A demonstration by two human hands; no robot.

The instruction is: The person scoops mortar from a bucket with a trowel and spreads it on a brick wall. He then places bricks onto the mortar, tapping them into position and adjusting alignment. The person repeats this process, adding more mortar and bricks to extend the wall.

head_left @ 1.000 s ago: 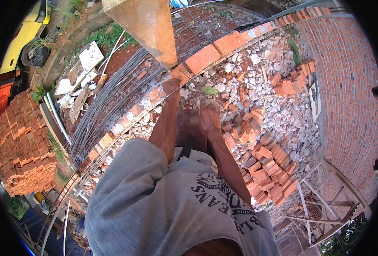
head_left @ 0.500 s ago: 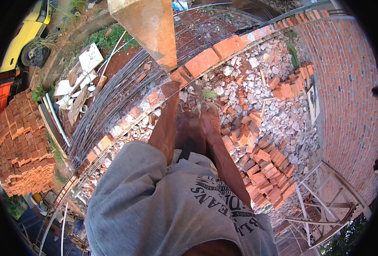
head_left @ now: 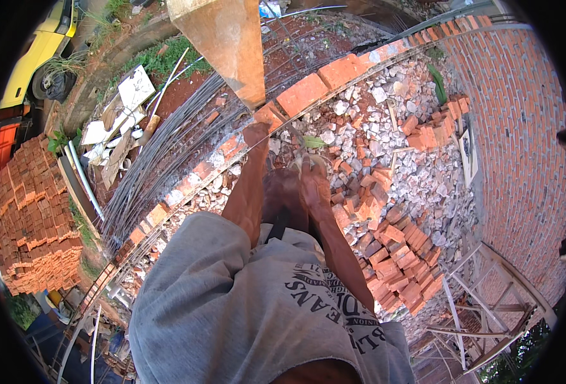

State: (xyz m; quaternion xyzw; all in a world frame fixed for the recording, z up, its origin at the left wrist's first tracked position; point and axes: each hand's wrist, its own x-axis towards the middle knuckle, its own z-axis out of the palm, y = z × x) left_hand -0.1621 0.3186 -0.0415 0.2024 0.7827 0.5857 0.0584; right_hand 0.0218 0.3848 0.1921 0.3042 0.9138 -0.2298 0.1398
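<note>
My left hand is closed on the near end of an orange brick. That brick lies on the wall top, right at the foot of a tapering concrete column. To the right and a little nearer, my right hand is wrapped round the handle of a tool. Only a thin, dark grey metal part of the tool shows, blurred, close to the brick's right side; its kind cannot be made out. Larger orange bricks continue the row beyond the held one.
Broken rubble covers the ground right of the wall, with a heap of loose bricks. Long steel bars lie to the left. A brick stack stands far left, a tall brick wall at right, a wooden frame lower right.
The tool in my right hand has turned, and its grey metal part shows less than before. My left hand stays on the brick. The view has shifted slightly.
</note>
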